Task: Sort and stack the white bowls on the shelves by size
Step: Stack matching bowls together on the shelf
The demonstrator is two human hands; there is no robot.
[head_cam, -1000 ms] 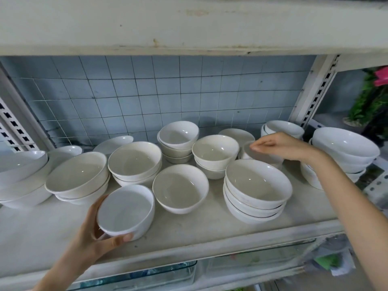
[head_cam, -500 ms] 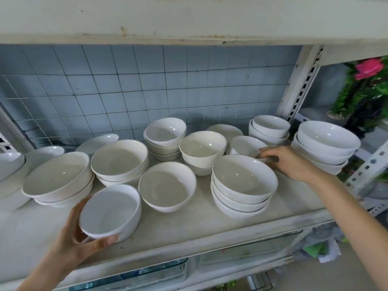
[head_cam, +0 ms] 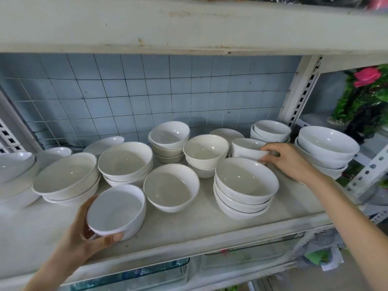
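Fingers (head_cam: 87, 206) round bowl (head_cam: 117, 208) — mouth tilted leftward

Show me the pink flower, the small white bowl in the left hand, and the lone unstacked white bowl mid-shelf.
Pink flower (head_cam: 367, 76), head view, on its petals.
Small white bowl (head_cam: 117, 208), head view, inner floor.
Lone unstacked white bowl (head_cam: 171, 185), head view, inner floor.

Blue tile wall (head_cam: 147, 97) at back, pale grout. Right of the wall: potted plant (head_cam: 357, 108), pink flower (head_cam: 367, 76) on top. Below the wall: blue-tinted glass dish (head_cam: 136, 276), clear glass dish (head_cam: 252, 253) beside it, blurred packets (head_cam: 321, 257) further right.
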